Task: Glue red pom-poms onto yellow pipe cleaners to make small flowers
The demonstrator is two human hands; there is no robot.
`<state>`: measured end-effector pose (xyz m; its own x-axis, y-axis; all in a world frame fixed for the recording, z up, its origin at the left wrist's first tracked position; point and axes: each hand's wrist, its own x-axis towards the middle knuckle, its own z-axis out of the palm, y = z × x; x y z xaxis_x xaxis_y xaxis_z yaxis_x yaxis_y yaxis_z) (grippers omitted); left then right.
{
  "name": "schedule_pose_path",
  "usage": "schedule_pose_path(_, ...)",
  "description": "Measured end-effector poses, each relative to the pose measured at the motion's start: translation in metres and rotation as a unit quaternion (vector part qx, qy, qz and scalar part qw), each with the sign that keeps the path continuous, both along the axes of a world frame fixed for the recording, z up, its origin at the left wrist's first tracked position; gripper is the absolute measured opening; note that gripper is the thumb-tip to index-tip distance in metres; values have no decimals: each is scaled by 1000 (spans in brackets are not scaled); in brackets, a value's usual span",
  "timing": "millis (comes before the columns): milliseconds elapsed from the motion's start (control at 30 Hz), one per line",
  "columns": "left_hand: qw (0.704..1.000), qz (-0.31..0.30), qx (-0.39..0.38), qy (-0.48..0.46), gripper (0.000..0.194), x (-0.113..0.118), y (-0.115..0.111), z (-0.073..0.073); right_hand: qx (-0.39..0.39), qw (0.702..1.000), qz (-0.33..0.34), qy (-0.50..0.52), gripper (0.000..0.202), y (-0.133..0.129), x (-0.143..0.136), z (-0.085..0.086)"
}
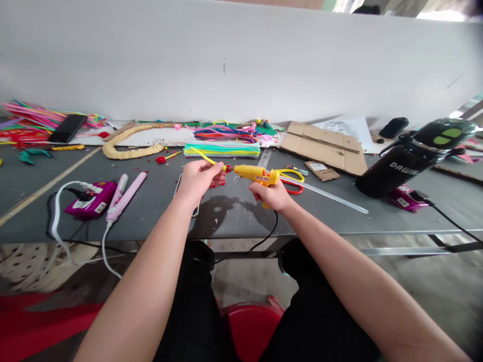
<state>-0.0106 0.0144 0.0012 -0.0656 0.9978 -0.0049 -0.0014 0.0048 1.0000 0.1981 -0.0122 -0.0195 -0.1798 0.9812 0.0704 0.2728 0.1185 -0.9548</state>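
Note:
My right hand (272,195) is wrapped round the handle of a yellow glue gun (251,173), whose nozzle points left. A long clear glue stick (332,196) sticks out of its back. Between the fingertips of my left hand (199,181) is a yellow pipe cleaner (203,156), its end close to the nozzle; whether they touch I cannot tell. A phone (195,211) lies partly hidden under my left hand. Behind the glue gun are scissors (292,189) with red and yellow handles.
Bundled pipe cleaners (222,149) lie at the back middle, beside cardboard (324,146). A black bottle (400,166) leans at the right. On the left are a purple power socket (92,200), a pink straightener (126,196) and a curved beige piece (113,146). A black cable hangs over the front edge.

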Motion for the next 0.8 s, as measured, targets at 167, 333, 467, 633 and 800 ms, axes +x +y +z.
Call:
schedule_pose_path(167,1000,-1,0,-5,16,0,0,0,-3,1000,-3,6,23,0,0,-2)
schedule_pose_path(333,1000,0,3,-6,15,0,0,0,0,1000,0,6,24,2,1,-4)
schedule_pose_path(467,1000,0,3,-3,17,-1,1,-1,-4,1000,-3,8,23,2,1,-4)
schedule_pose_path(633,1000,1,8,-18,16,-2,2,-2,9,1000,3,23,24,2,1,-4)
schedule_pose_path(800,1000,0,2,-27,17,-3,1,-1,3,1000,-6,23,24,1,1,-4)
